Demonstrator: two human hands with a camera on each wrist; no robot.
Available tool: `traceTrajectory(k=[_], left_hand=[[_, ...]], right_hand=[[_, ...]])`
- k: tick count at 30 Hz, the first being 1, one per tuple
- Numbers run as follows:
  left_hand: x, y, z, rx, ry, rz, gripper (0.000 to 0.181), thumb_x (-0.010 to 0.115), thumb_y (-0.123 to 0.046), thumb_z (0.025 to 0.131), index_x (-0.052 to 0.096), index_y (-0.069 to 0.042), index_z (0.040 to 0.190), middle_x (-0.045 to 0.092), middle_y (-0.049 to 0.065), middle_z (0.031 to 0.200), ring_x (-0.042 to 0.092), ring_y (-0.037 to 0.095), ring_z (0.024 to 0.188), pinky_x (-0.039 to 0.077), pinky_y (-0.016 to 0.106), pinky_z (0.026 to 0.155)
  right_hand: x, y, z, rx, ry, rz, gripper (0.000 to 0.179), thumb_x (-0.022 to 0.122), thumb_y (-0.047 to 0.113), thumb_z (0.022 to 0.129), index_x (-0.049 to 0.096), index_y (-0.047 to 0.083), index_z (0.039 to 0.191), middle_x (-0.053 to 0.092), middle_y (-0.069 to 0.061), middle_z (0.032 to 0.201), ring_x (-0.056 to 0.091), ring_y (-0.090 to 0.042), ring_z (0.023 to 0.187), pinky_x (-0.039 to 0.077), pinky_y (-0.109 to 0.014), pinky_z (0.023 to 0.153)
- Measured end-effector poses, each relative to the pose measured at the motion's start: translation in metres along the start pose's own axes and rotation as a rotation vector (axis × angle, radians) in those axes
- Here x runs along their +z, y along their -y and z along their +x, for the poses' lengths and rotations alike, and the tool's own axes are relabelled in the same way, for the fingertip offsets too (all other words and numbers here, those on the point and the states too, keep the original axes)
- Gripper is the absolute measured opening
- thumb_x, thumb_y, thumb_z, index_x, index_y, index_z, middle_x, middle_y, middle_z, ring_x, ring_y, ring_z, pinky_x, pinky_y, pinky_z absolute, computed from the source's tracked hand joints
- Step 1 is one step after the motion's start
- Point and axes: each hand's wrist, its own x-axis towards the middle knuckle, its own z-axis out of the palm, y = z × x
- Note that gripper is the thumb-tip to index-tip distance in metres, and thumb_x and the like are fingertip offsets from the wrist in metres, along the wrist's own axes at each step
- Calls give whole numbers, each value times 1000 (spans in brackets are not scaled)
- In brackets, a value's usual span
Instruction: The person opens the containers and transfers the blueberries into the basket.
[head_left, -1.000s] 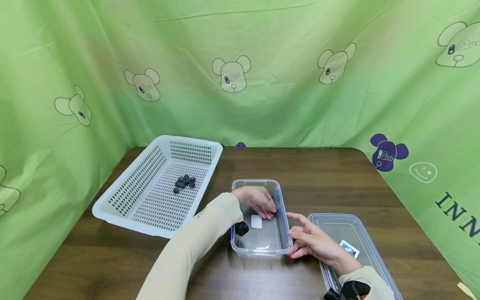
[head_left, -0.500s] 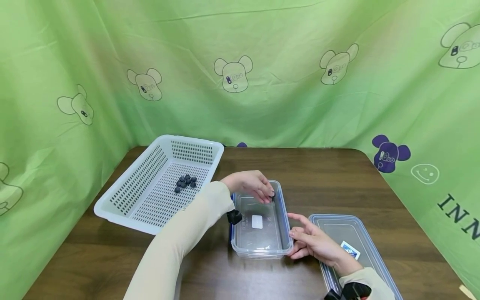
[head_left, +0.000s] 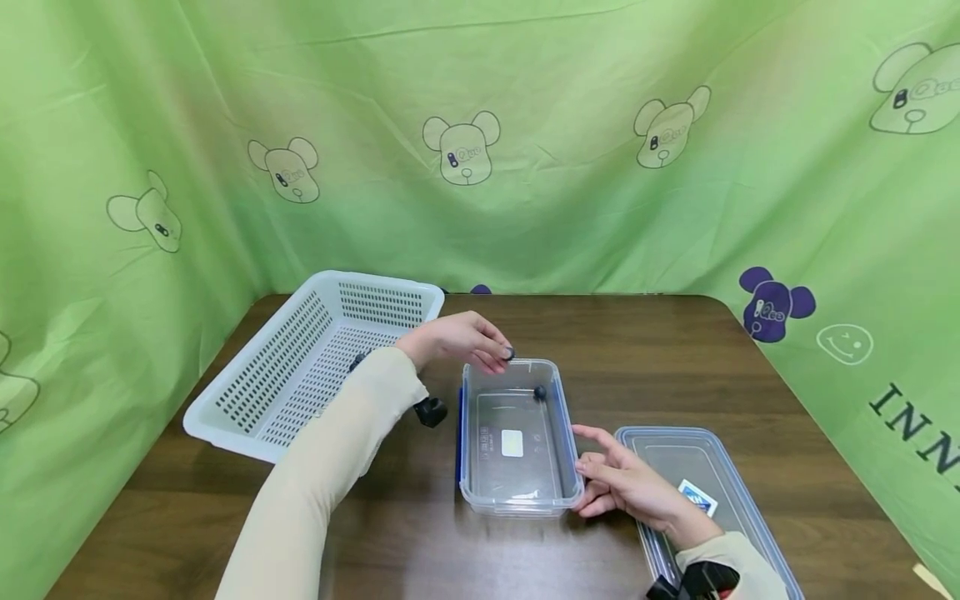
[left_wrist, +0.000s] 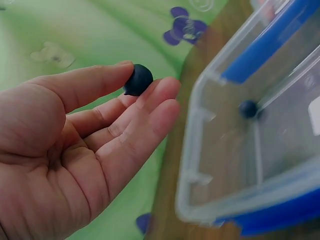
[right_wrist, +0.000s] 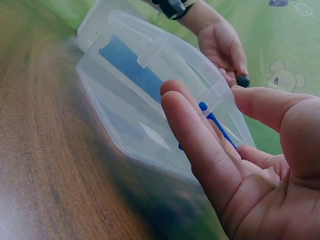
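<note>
My left hand [head_left: 461,340] pinches a blueberry [left_wrist: 138,80] between thumb and fingertips, above the far left corner of the clear plastic food container [head_left: 517,508]. Inside that container, near its far right corner, lies another blueberry [head_left: 540,393]. My right hand [head_left: 626,479] rests its fingertips against the container's right wall, its fingers nearly straight in the right wrist view and nothing in its palm. At the left stands a white perforated basket [head_left: 262,404]; my left sleeve covers most of the dark blueberries [head_left: 357,361] in it.
A clear lid [head_left: 678,450] with a blue rim and a small label lies on the table under my right forearm. Blue locking flaps [left_wrist: 270,45] hang at the container's sides. A green printed curtain [head_left: 562,225] surrounds the brown wooden table [head_left: 600,342].
My left hand has risen out of the container and moved left and away with the blueberry, uncovering another one inside. The right hand has stayed at the container's wall.
</note>
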Motion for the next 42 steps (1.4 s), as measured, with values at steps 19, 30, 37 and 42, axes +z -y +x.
traceTrajectory(k=[19,30,37,42], left_hand=[[-95,31,-59,-5,-179,-67,26,50,2,102,50,18,123,70,13,94,70,16,84,53,43,98],[-126,63,-87,-63,-272,-158,22,50,5,101,53,18,119,71,14,94,71,18,84,59,34,88],[-132,82,-94,-180,-292,-124,11,53,3,100,60,9,106,71,10,86,70,16,79,60,29,80],[-134,92,-98,-323,-318,-74,20,56,1,99,56,14,114,70,8,79,68,13,71,60,25,73]], right_hand=[[0,2,0,1,7,6,47,44,3,105,31,25,145,60,-13,109,72,-23,79,62,-36,71],[1,2,0,-11,16,16,45,44,3,105,35,27,142,64,-9,104,72,-22,79,62,-36,71],[1,2,-1,-14,17,16,45,44,3,105,35,28,142,63,-9,105,72,-22,79,62,-35,71],[1,2,-1,-12,15,17,46,44,2,105,35,28,142,63,-9,105,72,-21,79,62,-35,71]])
